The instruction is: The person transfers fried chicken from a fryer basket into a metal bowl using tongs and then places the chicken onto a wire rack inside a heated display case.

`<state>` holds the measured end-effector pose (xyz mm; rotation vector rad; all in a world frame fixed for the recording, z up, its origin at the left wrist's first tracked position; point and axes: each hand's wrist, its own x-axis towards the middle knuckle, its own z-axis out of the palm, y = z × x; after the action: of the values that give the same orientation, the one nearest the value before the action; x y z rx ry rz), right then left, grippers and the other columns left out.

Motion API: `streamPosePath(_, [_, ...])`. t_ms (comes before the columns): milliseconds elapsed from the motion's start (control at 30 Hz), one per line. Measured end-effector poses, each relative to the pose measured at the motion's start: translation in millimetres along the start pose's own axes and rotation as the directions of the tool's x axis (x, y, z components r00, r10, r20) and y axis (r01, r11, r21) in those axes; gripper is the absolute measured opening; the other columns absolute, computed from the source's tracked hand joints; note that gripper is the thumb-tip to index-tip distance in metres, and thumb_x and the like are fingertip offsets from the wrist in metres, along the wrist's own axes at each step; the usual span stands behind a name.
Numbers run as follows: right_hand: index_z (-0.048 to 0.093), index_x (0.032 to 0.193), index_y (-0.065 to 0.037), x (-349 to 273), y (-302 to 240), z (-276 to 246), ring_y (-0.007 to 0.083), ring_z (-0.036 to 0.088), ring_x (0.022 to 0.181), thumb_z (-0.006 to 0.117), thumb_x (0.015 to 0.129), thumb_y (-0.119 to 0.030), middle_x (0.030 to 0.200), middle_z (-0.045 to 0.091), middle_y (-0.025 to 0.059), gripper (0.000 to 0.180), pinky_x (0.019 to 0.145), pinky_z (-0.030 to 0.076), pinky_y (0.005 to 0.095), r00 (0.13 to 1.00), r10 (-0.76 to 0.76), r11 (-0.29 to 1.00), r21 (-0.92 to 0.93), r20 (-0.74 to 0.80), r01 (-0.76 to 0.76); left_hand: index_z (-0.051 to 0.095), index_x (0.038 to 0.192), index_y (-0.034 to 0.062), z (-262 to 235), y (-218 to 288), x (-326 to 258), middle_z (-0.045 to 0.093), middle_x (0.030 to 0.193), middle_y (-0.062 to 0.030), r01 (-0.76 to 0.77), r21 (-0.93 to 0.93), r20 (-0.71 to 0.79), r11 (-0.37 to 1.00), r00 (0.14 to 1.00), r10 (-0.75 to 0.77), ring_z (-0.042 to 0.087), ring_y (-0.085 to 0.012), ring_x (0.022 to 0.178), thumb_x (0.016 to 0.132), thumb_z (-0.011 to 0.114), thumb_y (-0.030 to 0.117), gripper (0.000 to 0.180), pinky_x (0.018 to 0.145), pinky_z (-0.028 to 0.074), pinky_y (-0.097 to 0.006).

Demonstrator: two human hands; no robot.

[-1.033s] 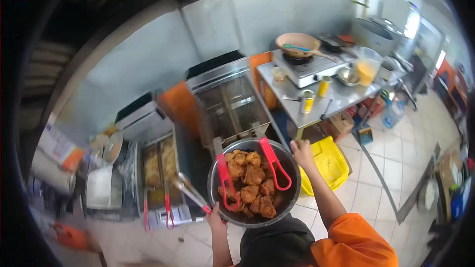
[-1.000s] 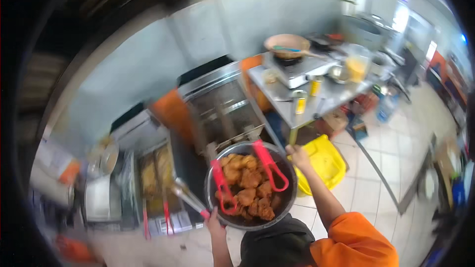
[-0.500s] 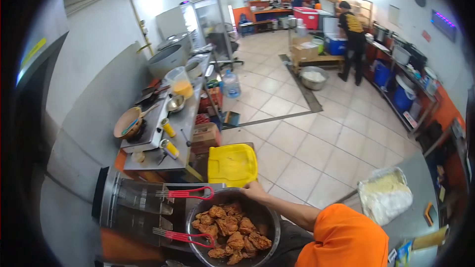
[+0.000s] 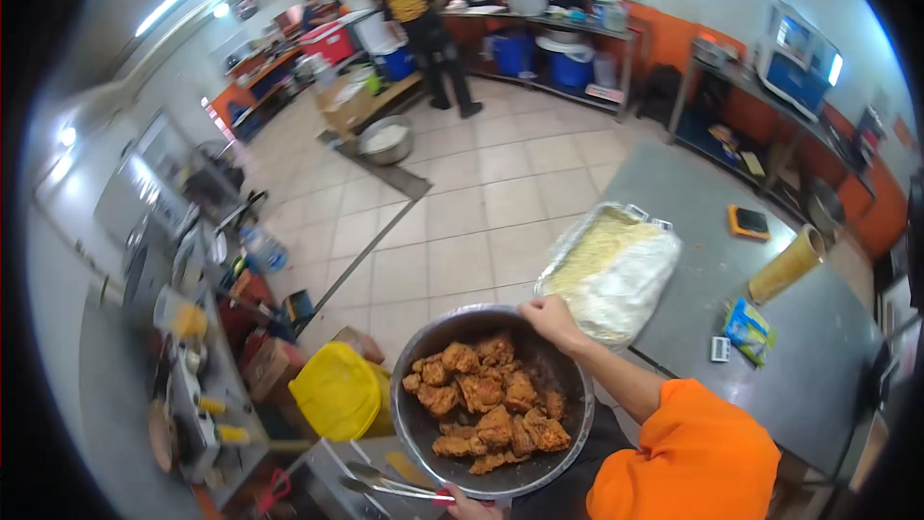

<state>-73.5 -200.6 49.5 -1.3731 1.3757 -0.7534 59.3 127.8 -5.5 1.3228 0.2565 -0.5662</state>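
A large dark metal bowl [image 4: 409, 424] full of browned fried chicken pieces [image 4: 496, 390] is in front of me. Closed around its far right rim, my right hand [image 4: 551, 320] grips the bowl. At the near rim, by the lower picture edge, is my left hand [image 4: 474, 507], only partly in view. It is closed on metal tongs [image 4: 385, 485] with red on the handle, their tips pointing left; whether it also grips the bowl cannot be made out. Beyond my right hand, a foil-covered tray [image 4: 611, 270] of pale yellow breading or flour lies on a metal table [image 4: 664, 183].
On the table are a rolling-pin-like roll [image 4: 787, 265], an orange-edged device [image 4: 749, 222] and a blue-green packet [image 4: 749, 332]. A yellow lidded bin [image 4: 337, 390] stands left of the bowl. Left is a cluttered counter [image 4: 241, 462]; a co-worker [image 4: 423, 29] stands at the far side.
My view has swung right. The bowl has moved with my right hand from beside the fryer baskets toward the metal table. My left hand with tongs has come into view.
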Motion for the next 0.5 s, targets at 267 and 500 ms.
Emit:
streamPosePath(267, [0.061, 0.065, 0.002, 33.8, 43.9, -211.1, 0.0078, 0.04, 0.056, 0.059, 0.08, -0.02, 0.059, 0.049, -0.0022, 0.026, 0.05, 0.031, 0.0275, 0.859, 0.213, 0.755, 0.636, -0.466, 0.158, 0.045, 0.107, 0.0003, 275.7, 28.5, 3.3, 0.055, 0.096, -0.0078, -0.231, 0.205, 0.644, 0.951, 0.763, 0.047, 0.055, -0.0156, 0.083, 0.091, 0.053, 0.014, 0.023, 0.073, 0.047, -0.031])
streamPosePath(500, [0.06, 0.066, 0.003, 129.9, 111.1, -371.8, 0.0091, 0.042, 0.058, 0.058, 0.08, -0.024, 0.06, 0.051, 0.0, 0.031, 0.053, 0.034, 0.0295, 0.574, 0.282, 0.788, 0.526, -0.769, 0.318, 0.052, 0.082, 0.0068, 551.2, -70.5, -24.5, 0.048, 0.061, 0.0022, -0.48, 0.512, 0.835, 0.712, 0.472, -0.282, 0.044, -0.0082, 0.048, 0.088, 0.059, 0.029, 0.024, 0.04, 0.035, -0.025])
